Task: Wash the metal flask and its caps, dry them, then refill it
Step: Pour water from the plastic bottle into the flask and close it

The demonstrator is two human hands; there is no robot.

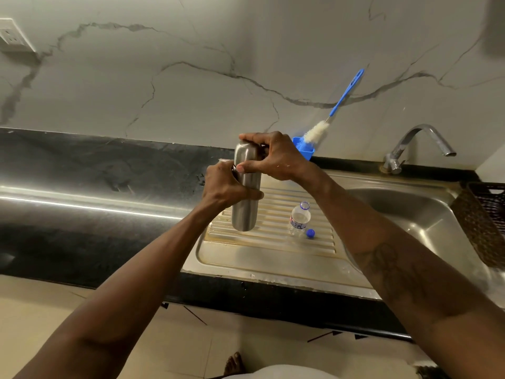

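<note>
The left hand (226,184) holds the metal flask (243,214) tight round its middle. The right hand (273,157) grips the cap (246,151) just above it. Keep the flask straight and turn the cap slowly.

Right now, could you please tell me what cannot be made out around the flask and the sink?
Head view: the top of the metal flask is covered by the right hand, so its cap cannot be judged.
Head view: the label on the plastic bottle is too small to read.
Head view: the basket is cut off by the right edge; contents unseen.
</note>
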